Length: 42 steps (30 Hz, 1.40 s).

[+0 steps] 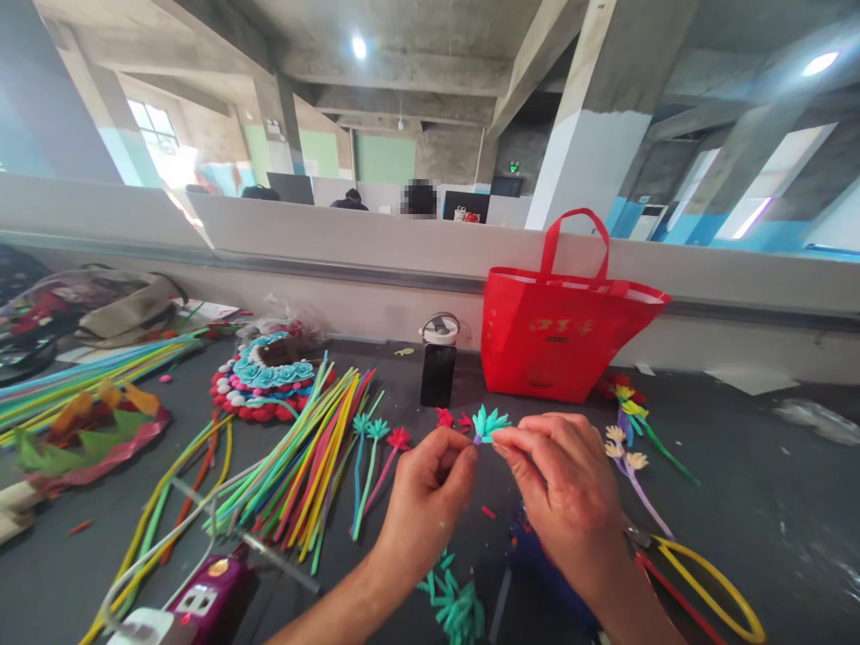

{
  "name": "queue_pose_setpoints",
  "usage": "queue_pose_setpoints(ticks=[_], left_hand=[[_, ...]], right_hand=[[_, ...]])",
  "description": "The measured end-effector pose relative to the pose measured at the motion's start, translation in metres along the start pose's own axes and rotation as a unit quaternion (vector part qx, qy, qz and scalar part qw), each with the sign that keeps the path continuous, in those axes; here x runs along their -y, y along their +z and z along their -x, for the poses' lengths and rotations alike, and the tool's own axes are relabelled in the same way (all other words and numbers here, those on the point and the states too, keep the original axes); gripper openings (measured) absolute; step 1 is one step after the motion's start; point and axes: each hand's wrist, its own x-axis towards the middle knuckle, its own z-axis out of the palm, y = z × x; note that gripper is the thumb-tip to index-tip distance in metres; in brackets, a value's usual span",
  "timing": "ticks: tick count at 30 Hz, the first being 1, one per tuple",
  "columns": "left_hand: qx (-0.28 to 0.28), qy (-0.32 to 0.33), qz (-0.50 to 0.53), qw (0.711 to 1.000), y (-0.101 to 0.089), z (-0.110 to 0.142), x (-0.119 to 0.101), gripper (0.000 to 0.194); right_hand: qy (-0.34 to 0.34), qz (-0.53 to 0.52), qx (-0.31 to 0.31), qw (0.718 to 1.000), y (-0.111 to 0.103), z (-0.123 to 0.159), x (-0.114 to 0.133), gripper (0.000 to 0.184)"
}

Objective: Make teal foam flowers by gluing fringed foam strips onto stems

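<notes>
My left hand (430, 497) and my right hand (561, 488) meet above the dark table (739, 502), fingertips pinched together on a small teal pipe-cleaner flower (489, 422) with a purple base. Both hands are closed on it. Below the hands lie teal pipe-cleaner scraps (457, 605). Finished flowers on stems (376, 448) lie just left of my left hand, and red flower heads (453, 418) sit behind it.
A bundle of coloured pipe cleaners (302, 457) spreads to the left. A red tote bag (561, 331), a dark phone (438, 374) propped on a bottle and a blue-and-red rose piece (269, 376) stand behind. Yellow-handled scissors (705, 582) lie right. A power strip (202, 600) lies lower left.
</notes>
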Motion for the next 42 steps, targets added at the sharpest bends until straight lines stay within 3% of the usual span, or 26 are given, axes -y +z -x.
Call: queue_pose_setpoints(ticks=[13, 27, 42], left_hand=[[-0.001, 0.001, 0.007, 1.0, 0.0, 0.001, -0.006, 0.024], [0.012, -0.116, 0.123, 0.986, 0.0, -0.001, -0.014, 0.025], [0.031, -0.114, 0.139, 0.983, 0.0, -0.001, -0.009, 0.025]], right_hand=[[-0.002, 0.028, 0.006, 1.0, -0.001, 0.0, 0.001, 0.004], [0.008, 0.019, 0.006, 1.0, 0.003, 0.0, 0.001, 0.011], [0.032, 0.021, 0.007, 0.999, 0.006, 0.003, 0.001, 0.009]])
